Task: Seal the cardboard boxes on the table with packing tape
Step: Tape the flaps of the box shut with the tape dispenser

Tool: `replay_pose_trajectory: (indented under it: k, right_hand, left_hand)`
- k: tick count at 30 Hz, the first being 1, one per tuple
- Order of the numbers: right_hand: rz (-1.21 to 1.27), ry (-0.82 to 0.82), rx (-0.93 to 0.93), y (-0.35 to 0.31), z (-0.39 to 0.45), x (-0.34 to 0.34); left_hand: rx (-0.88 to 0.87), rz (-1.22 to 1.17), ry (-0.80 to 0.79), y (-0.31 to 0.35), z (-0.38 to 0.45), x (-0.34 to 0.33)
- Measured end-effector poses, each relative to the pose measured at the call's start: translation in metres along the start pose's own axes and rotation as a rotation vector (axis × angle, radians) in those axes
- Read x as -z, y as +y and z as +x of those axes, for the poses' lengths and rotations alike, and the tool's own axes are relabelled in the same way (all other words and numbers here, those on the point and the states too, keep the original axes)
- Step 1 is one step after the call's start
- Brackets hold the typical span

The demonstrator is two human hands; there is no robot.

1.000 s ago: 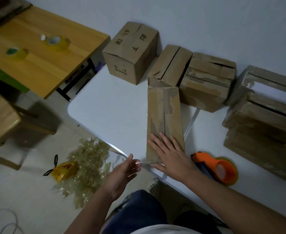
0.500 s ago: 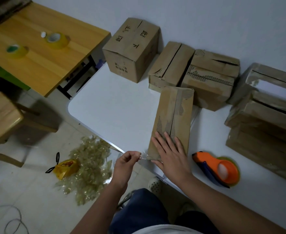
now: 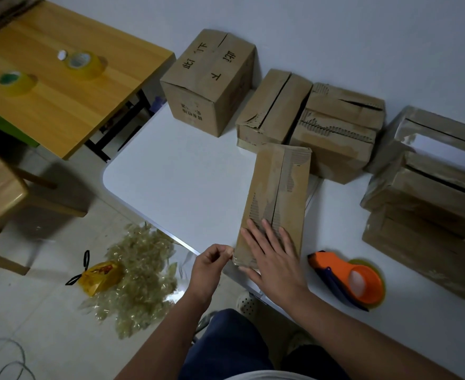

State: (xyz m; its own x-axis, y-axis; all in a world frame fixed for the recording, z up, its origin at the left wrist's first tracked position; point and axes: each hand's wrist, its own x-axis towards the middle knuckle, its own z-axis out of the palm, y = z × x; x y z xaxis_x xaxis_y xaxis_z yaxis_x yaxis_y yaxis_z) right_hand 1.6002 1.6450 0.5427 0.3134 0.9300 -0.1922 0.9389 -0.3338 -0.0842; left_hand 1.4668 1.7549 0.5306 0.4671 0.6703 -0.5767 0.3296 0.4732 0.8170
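A long flat brown cardboard box (image 3: pixel 276 198) lies on the white table (image 3: pixel 176 182), an orange tape dispenser (image 3: pixel 349 278) to its right, other cardboard boxes (image 3: pixel 335 127) behind.

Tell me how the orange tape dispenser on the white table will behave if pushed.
The orange tape dispenser lies flat on its side on the white table, so it probably slides rather than rolls. Its plastic body looks rigid, and likely light for its size.

Seven cardboard boxes (image 3: pixel 276 198) — two tape rolls (image 3: pixel 84 63) — one dispenser (image 3: pixel 354 279)
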Motion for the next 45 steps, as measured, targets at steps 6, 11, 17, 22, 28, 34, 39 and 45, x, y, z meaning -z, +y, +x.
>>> replay_pose_trajectory:
  k: [6,11,17,22,28,34,39,45]
  right_hand:
    - [-0.004,0.01,-0.004,-0.001,0.0,-0.001]
    - [0.009,-0.006,-0.01,-0.001,0.001,-0.001]
    - [0.018,0.009,-0.017,-0.002,0.0,0.0]
    - [0.021,0.017,-0.009,0.0,0.001,-0.002]
    - [0.025,0.018,-0.018,-0.001,0.0,-0.002]
    - [0.027,0.021,-0.023,-0.003,-0.001,-0.002]
    - [0.018,0.011,-0.013,-0.002,-0.001,0.001]
    - [0.028,0.015,-0.006,0.0,-0.001,-0.002]
  left_hand:
    - [-0.032,0.037,-0.013,-0.007,-0.005,-0.005]
    - [0.041,0.058,-0.041,-0.013,-0.003,-0.007]
    - [0.04,0.144,0.011,-0.009,0.009,-0.019]
    - [0.057,0.344,0.192,-0.005,0.006,0.0]
    - [-0.04,0.445,0.02,0.026,-0.036,0.002]
    - [-0.111,0.671,-0.238,0.025,-0.045,-0.011]
    - [-0.277,0.77,-0.479,0.032,-0.01,0.031]
    - [-0.534,1.298,-0.518,0.046,0.033,0.034]
